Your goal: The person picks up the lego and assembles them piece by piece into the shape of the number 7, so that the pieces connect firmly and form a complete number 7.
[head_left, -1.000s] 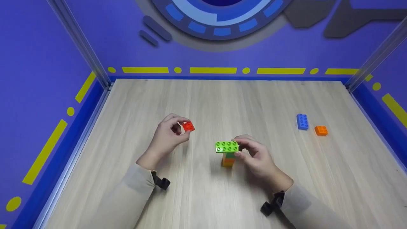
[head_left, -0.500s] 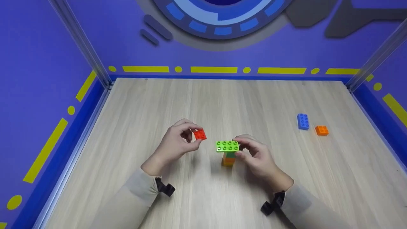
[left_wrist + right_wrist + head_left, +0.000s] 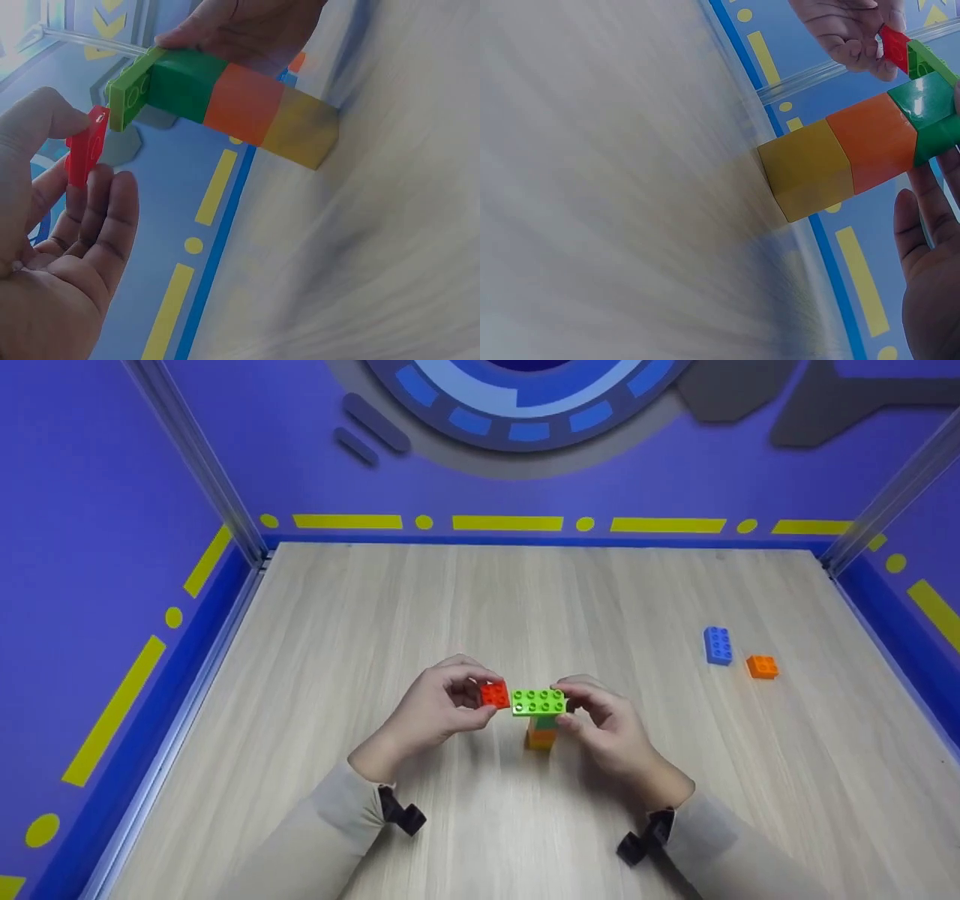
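My left hand (image 3: 427, 712) pinches a thin red brick (image 3: 493, 695) with studs between thumb and fingers. The red brick is just left of a thin light green brick (image 3: 538, 702), at much the same height. That light green brick tops an upright stack of a dark green brick (image 3: 185, 84), an orange brick (image 3: 244, 101) and a yellow brick (image 3: 304, 127), overhanging to the left. With thumb and fingertips, my right hand (image 3: 619, 731) holds the right end of the light green brick. Whether the red and light green bricks touch is hard to tell.
On the right side of the wooden table (image 3: 360, 607) lie a blue brick (image 3: 718, 646) and a small orange brick (image 3: 763, 667). Blue-purple panels (image 3: 510, 495) enclose the table at the back and sides.
My left hand has brought the red brick rightward and nearer to me, up beside the light green brick. The right hand and the stack have stayed in place.
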Demonstrator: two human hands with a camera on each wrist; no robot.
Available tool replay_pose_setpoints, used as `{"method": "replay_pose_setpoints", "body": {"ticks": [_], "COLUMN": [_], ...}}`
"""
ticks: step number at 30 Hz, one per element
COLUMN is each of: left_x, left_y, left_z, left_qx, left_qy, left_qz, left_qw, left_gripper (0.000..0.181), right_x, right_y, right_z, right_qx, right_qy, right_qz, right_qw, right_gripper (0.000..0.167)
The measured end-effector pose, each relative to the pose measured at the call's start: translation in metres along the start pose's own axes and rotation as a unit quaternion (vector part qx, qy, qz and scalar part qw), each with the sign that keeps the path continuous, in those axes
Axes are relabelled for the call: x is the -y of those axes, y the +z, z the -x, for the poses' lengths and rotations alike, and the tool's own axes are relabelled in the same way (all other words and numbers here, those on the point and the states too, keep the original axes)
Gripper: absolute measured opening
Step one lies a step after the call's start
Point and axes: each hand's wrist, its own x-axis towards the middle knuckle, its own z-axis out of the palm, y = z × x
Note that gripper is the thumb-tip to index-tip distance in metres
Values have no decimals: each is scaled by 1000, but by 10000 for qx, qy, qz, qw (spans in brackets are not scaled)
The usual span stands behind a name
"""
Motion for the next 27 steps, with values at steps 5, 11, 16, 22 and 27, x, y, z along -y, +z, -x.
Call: {"method": "replay_pose_setpoints", "body": {"ticks": [5,11,16,22,27], "left_x": [1,2,1,-2,-3], "left_y": [4,8,10,13,15], "left_z": [0,2,5,7,8], "left_qx": [69,25,-19,-44,-100], "left_qy": [-396,-770,-1057,-1457,-1462], "left_qz": [495,1176,1461,2197,2090], "left_qw": [9980,9901,9836,9646,9669], "left_gripper": [39,41,45,54,58], "right_x": [0,-1,-1,0,1], "right_y": [-1,0,0,0,0], "right_z": [0,0,1,1,1], "right_qx": [-23,-64,-99,-92,-73], "right_qy": [-9,38,85,147,126], "right_qz": [-38,-34,25,130,124], "right_qw": [10000,10000,9999,9998,9998], "right_gripper": [42,42,42,42,43]}}
